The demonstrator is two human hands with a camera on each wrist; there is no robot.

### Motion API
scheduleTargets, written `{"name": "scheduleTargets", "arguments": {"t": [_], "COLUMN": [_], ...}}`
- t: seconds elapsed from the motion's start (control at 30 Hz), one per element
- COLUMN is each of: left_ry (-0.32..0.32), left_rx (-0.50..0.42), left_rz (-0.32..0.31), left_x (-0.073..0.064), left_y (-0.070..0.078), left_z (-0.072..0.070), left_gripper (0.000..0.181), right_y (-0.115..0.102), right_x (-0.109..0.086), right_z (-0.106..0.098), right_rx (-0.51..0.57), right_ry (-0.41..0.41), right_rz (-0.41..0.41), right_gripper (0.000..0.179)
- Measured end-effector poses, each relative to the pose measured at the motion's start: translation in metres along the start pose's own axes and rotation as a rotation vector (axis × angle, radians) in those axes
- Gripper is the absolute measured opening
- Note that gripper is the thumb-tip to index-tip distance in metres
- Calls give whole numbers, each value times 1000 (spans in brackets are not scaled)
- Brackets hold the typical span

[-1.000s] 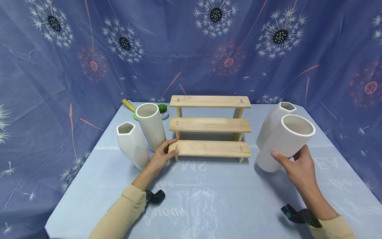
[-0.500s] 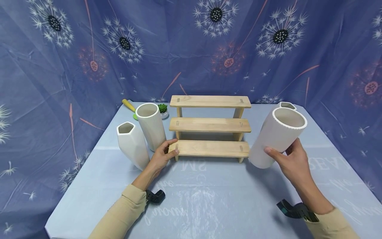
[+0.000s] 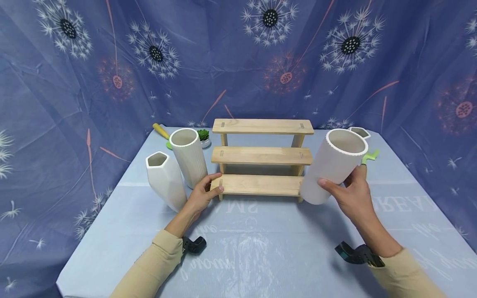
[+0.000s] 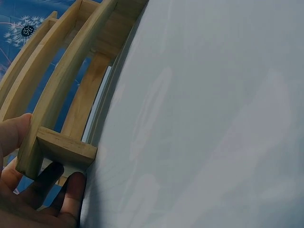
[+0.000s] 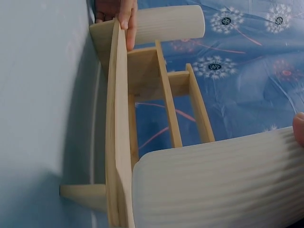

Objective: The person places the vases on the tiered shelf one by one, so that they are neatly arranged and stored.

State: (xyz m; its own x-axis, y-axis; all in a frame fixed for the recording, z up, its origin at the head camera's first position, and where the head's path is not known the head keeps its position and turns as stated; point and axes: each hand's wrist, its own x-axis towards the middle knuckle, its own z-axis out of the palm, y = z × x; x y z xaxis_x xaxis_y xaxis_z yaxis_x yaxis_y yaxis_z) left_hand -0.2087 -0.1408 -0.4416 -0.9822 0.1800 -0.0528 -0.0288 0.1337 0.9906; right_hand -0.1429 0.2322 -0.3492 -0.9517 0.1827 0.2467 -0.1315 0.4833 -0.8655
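A three-step wooden display stand (image 3: 262, 155) stands on the table at the middle of the head view. My left hand (image 3: 201, 196) grips the left end of its lowest step; in the left wrist view the fingers (image 4: 73, 192) reach under that step's end. With my right hand (image 3: 352, 196) I hold a white ribbed cylindrical vase (image 3: 331, 165), tilted, its mouth up and leaning right. The base of this vase overlaps the right end of the lowest step in the head view. In the right wrist view, the vase (image 5: 213, 185) lies close to that step.
Left of the stand are a white faceted vase (image 3: 165, 182) and another ribbed vase (image 3: 189, 159). Behind them are a small potted succulent (image 3: 203, 136) and a yellow-handled tool (image 3: 160, 131). A faceted vase (image 3: 360, 132) and a green object (image 3: 370, 156) show partly behind my right hand.
My right hand has carried the ribbed vase leftward and slightly away, to the stand's right end. The green object behind it has come into view. My left hand has stayed put.
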Motion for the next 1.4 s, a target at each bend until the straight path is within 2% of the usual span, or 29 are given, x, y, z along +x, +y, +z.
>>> {"name": "scheduleTargets", "arguments": {"t": [0.23, 0.4, 1.13, 1.4], "left_ry": [-5, -7, 0, 3], "left_rx": [-2, 7, 24, 23], "left_rz": [-1, -1, 5, -2], "left_x": [0, 0, 0, 0], "left_y": [-1, -1, 0, 0], "left_z": [0, -1, -1, -1], "left_gripper": [53, 54, 53, 53], "right_y": [-5, -6, -6, -8], "right_x": [6, 9, 23, 25], "right_z": [11, 19, 50, 58], "right_rx": [50, 82, 91, 127], "right_ry": [-28, -41, -68, -104], "right_rz": [-44, -41, -106, -97], "right_gripper": [83, 81, 76, 78]}}
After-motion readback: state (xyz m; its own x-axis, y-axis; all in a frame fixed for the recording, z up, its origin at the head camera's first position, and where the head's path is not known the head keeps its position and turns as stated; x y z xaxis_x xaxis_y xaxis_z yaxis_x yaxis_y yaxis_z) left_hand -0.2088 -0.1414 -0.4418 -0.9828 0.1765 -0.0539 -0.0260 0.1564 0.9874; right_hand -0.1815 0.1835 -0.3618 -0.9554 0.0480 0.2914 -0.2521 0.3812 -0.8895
